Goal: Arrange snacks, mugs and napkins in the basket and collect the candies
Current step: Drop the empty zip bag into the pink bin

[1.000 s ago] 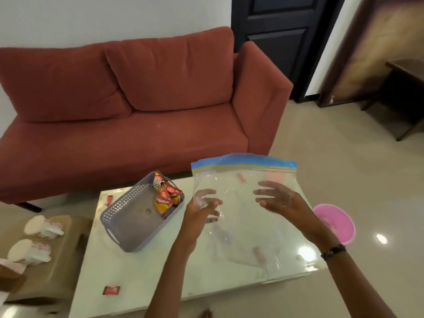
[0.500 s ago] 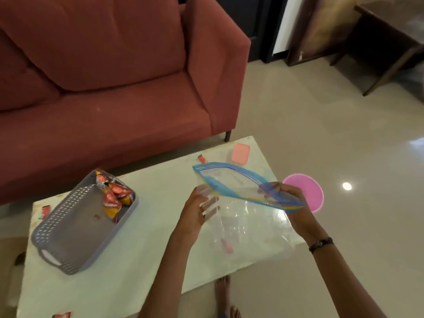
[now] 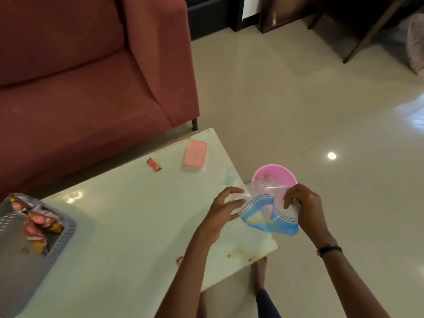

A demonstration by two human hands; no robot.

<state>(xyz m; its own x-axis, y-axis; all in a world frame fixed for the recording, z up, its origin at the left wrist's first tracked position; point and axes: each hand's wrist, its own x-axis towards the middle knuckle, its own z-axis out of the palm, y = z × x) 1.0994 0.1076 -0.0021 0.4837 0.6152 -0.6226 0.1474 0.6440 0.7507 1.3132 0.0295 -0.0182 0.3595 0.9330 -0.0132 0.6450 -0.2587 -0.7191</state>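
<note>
A clear zip bag (image 3: 268,212) with a blue seal strip hangs crumpled past the table's right edge, over a pink bowl (image 3: 274,174) on the floor. My right hand (image 3: 304,206) grips the bag's right side. My left hand (image 3: 223,208) touches its left edge with fingers spread. A grey basket (image 3: 62,237) at the table's left holds several red and yellow snack packets (image 3: 37,224). One red candy (image 3: 154,165) lies near the table's far edge. Another red candy (image 3: 179,260) peeks out beside my left forearm.
A pink lidded box (image 3: 195,153) sits at the far right of the white table (image 3: 119,216). A red sofa (image 3: 91,72) stands behind the table. Tiled floor spreads to the right, with dark wooden furniture legs (image 3: 367,35) at the back. My bare foot (image 3: 260,271) shows below the table edge.
The bag was held up flat, then tipped with its mouth open, and is now crumpled and lowered over the pink bowl. My view has swung right and down.
</note>
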